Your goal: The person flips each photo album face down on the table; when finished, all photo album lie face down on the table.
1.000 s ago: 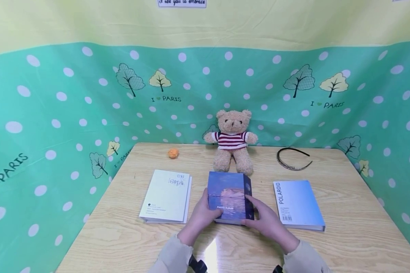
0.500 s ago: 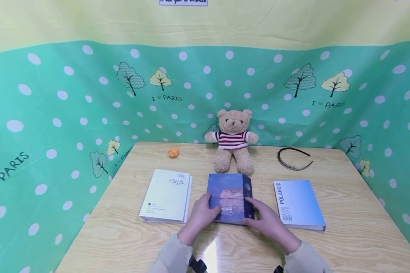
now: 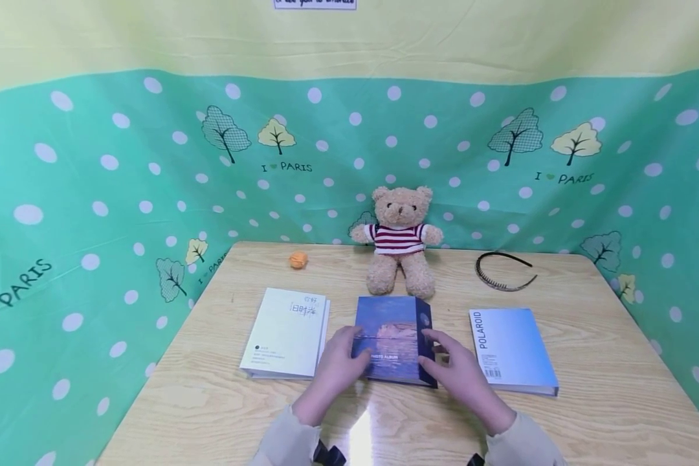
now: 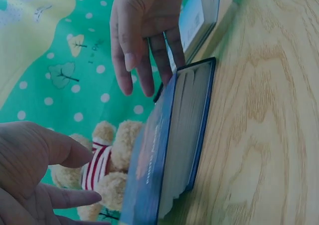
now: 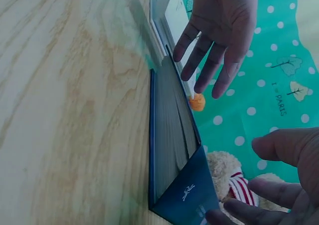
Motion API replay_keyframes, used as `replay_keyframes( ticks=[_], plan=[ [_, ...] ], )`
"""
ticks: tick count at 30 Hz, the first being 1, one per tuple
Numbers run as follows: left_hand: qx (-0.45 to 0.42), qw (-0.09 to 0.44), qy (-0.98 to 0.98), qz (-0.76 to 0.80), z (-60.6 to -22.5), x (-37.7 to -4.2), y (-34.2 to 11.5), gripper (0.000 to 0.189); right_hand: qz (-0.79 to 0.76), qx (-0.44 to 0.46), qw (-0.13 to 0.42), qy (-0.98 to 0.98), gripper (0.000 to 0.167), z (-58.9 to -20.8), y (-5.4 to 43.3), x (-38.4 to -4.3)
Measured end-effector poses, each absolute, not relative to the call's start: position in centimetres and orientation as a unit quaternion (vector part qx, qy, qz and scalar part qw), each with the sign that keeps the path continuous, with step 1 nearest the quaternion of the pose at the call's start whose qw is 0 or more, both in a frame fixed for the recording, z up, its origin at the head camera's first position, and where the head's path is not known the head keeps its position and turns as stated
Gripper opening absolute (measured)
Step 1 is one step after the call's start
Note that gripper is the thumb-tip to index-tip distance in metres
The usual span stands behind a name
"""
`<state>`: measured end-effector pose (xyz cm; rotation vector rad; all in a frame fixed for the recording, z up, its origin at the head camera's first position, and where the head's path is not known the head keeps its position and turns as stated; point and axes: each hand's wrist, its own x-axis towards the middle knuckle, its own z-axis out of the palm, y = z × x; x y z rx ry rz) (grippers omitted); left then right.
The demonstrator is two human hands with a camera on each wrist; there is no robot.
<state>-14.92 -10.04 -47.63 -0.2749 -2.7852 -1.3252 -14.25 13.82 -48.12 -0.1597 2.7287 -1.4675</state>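
Flanking the "PHOTO ALBUM" point(image 3: 387, 330) — left hand point(image 3: 340, 359) and right hand point(image 3: 457, 366), fingers point(image 5: 198, 58) relaxed, free — "POLAROID" book point(image 3: 515, 346) lying nearby, right of it.

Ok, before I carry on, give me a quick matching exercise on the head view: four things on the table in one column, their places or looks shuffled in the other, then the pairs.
Things:
1. photo album
2. white album
3. headband
4. teddy bear

Places or looks:
A. farther back than the Polaroid album
B. dressed in a striped top
C. between the left hand and the right hand
D. to the left of both hands

Pairs: 1-C, 2-D, 3-A, 4-B
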Motion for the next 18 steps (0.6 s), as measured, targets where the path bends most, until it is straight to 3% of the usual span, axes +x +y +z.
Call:
replay_keyframes(
  ticks=[18],
  plan=[
    [-0.088, 0.067, -0.896, -0.43, -47.1, -14.7, -12.5, 0.049, -0.528, -0.086, 0.026, 0.844, 0.045, -46.5, 11.8, -15.0]
  ],
)
